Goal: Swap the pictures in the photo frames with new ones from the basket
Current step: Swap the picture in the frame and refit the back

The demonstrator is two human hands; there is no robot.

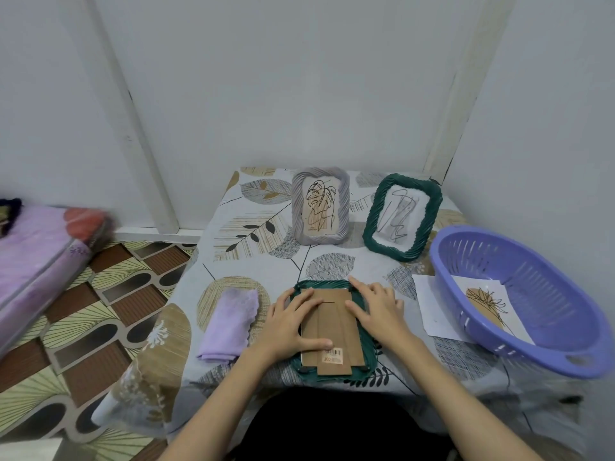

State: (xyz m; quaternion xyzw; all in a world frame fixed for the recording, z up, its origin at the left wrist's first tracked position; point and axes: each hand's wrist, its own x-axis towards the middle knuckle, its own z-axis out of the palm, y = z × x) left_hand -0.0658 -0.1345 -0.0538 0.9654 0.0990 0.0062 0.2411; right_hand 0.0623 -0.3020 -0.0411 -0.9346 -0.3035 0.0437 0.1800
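Face-down green frame (332,331) picture side hidden, its side rims covered by left hand (293,322) and right hand (374,311), loose sheet (432,307) partly under basket (519,294), bedding (36,261) blurred, cropped at left edge

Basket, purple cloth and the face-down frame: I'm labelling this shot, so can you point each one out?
Basket (545,261): head view, on the far inner wall.
Purple cloth (229,322): head view, on the middle of the folded fabric.
Face-down frame (327,322): head view, on the brown backing board between the hands.

Soft even light, faint shadows; wide-angle edges bend and perhaps blur.
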